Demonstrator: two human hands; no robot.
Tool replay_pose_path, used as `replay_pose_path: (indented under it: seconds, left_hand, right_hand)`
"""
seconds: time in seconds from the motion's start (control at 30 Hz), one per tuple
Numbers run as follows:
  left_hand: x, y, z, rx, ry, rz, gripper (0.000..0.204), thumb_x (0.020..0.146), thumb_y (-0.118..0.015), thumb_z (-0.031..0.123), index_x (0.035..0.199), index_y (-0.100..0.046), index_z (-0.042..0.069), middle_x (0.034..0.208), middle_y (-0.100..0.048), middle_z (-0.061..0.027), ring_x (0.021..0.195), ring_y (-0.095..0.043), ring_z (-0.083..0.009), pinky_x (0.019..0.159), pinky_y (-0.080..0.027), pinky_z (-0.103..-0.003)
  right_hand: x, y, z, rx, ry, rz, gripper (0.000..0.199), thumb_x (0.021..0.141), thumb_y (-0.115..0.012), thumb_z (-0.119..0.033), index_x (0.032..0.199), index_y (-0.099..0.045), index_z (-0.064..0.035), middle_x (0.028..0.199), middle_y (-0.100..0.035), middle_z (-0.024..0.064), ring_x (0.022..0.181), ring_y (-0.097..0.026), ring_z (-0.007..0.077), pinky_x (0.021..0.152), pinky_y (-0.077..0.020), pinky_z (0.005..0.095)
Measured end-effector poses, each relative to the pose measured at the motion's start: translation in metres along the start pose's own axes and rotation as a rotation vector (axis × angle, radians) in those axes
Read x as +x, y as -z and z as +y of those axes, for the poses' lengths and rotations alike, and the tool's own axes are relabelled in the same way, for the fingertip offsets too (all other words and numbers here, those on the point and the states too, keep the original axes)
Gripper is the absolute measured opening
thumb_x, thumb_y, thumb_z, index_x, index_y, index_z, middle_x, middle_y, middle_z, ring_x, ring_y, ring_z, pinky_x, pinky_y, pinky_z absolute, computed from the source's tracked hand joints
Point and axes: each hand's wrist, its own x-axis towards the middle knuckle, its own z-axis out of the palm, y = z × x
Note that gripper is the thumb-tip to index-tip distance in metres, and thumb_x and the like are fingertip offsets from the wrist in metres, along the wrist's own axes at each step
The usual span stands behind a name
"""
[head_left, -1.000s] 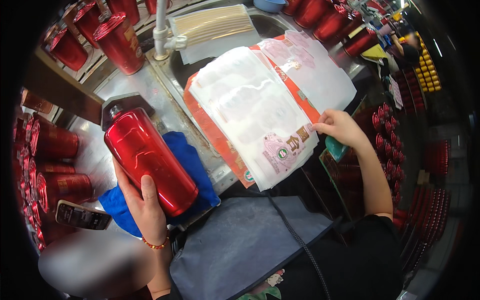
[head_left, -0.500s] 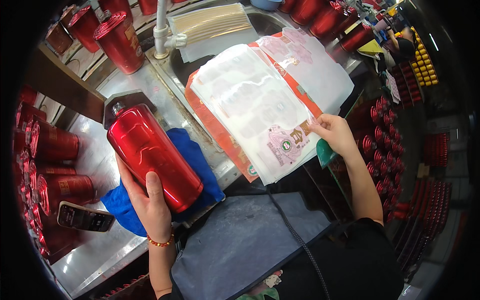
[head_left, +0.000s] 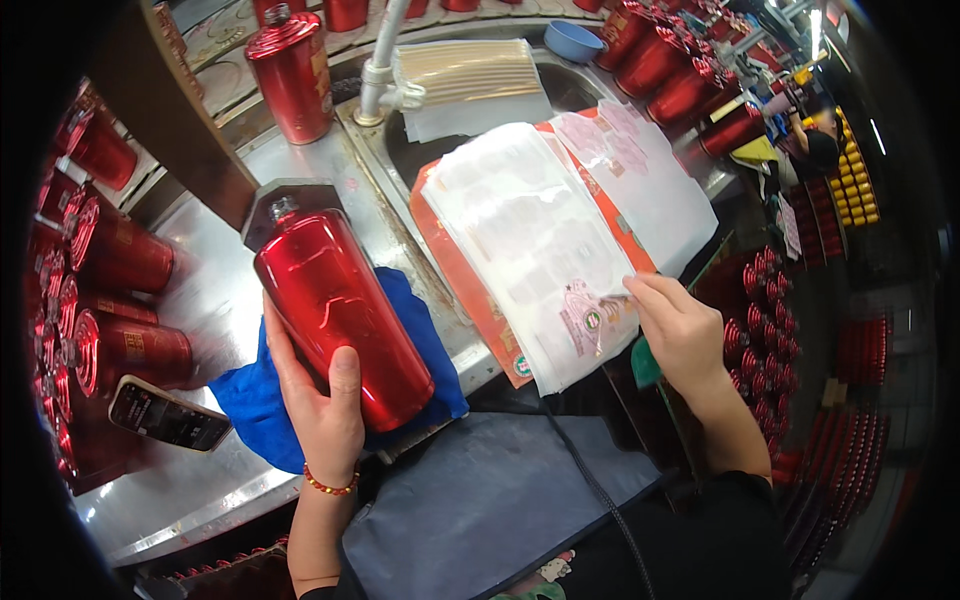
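A shiny red bottle [head_left: 335,300] with a bare threaded neck lies tilted on a blue cloth [head_left: 430,325], its neck end at a dark angular rest [head_left: 258,222]. My left hand [head_left: 325,405] grips its lower left side, thumb on top and fingers partly hidden underneath. To the right, my right hand [head_left: 682,325] pinches the edge of a thin printed decal film [head_left: 610,298] at the near right of a stack of white decal sheets [head_left: 505,215]. The film looks slightly raised there. Pink and green print shows beside my fingertips. The stack lies on an orange-red printed sheet [head_left: 450,255].
A phone [head_left: 168,414] leans by red bottles [head_left: 130,345] on the metal counter's left. Behind the sheets are a white tap [head_left: 378,85], a sink and a blue bowl [head_left: 573,42]. More red bottles stand at the back and right; another person [head_left: 815,140] works far right.
My view has shifted, so everything sits lower and further right. The decal film at my right fingertips now shows nearly edge-on instead of flat. My left hand keeps its grip on the bottle.
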Motion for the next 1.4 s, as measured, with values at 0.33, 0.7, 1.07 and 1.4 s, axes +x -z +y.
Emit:
replay_pose_path:
  seconds: [0.33,0.7,1.07,1.4]
  left_hand:
    - [0.002,-0.002,0.002,0.085,-0.045,0.027,0.090,0.094,-0.072,0.030,0.159,-0.021,-0.005,0.151,-0.041,-0.0217,0.139,-0.043,-0.0319,0.117,-0.032,-0.041]
    - [-0.002,-0.004,0.001,0.070,-0.016,0.052,0.097,0.090,-0.076,0.033,0.160,-0.019,-0.006,0.149,-0.041,-0.0236,0.136,-0.046,-0.0338,0.115,-0.035,-0.042]
    - [-0.001,0.000,0.002,0.026,0.000,0.036,0.097,0.090,-0.076,0.030,0.160,-0.019,-0.006,0.148,-0.043,-0.0230,0.137,-0.046,-0.0324,0.114,-0.036,-0.041]
    - [0.016,0.007,0.022,-0.095,0.107,-0.111,0.090,0.093,-0.074,0.021,0.159,-0.019,-0.006,0.147,-0.050,-0.0206,0.134,-0.052,-0.0254,0.112,-0.041,-0.037]
  right_hand:
    - [0.199,-0.033,0.067,0.990,-0.161,-0.251,0.024,0.099,-0.063,-0.010,0.113,-0.072,0.0074,0.096,-0.074,0.0071,0.089,-0.067,0.0107,0.086,-0.0517,0.0242]
    - [0.306,-0.228,0.106,0.797,-0.218,-0.464,0.020,0.082,-0.076,-0.010,0.097,-0.078,0.0037,0.088,-0.077,0.0073,0.079,-0.068,0.0130,0.075,-0.0530,0.0282]
    - [0.304,-0.148,0.075,0.462,0.086,-0.234,0.016,0.087,-0.070,-0.013,0.099,-0.076,-0.0031,0.083,-0.075,0.0113,0.074,-0.072,0.0189,0.070,-0.0536,0.0280]
    - [0.215,0.011,-0.048,0.616,0.343,-0.166,0.013,0.094,-0.064,0.001,0.102,-0.071,0.0065,0.089,-0.074,0.0099,0.081,-0.069,0.0109,0.073,-0.0516,0.0236]
